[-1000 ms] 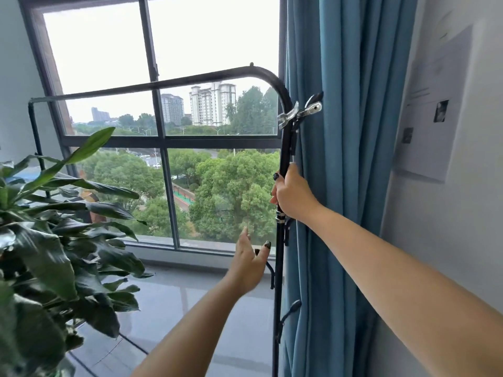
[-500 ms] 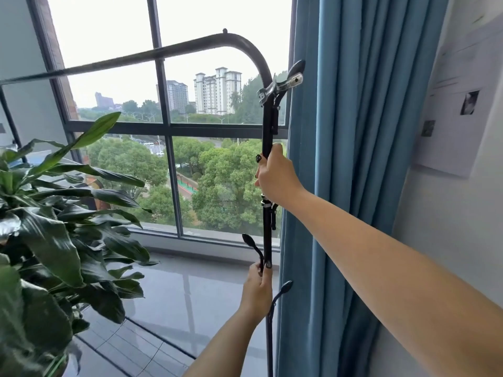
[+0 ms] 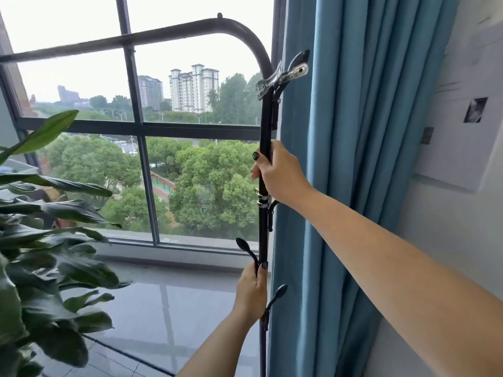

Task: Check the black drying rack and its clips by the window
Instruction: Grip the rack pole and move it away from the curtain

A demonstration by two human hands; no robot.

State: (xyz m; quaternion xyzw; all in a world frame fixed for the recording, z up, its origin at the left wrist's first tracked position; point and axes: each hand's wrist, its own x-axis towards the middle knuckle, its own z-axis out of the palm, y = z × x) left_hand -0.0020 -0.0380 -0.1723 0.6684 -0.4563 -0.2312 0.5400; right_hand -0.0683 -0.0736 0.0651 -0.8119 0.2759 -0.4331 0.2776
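Note:
The black drying rack [image 3: 265, 126] stands in front of the window, its top bar curving down into an upright pole beside the blue curtain. A clear plastic clip [image 3: 281, 78] grips the pole near the bend, with a black hook behind it. My right hand [image 3: 277, 176] is wrapped around the pole at mid height, just above a small metal clamp [image 3: 262, 200]. Lower down, my left hand [image 3: 251, 292] holds the pole at the base of a black hook [image 3: 246, 250] that sticks up to the left. Another black hook [image 3: 277, 295] points right below it.
A large leafy plant [image 3: 46, 254] fills the left side. The blue curtain [image 3: 353, 159] hangs directly right of the pole, with a white wall and papers [image 3: 460, 126] beyond. Grey glossy floor tiles [image 3: 163, 308] lie under the window sill.
My left hand went from open in the air to gripping the lower pole by the hook. The view moved closer to the rack; my right hand kept its hold.

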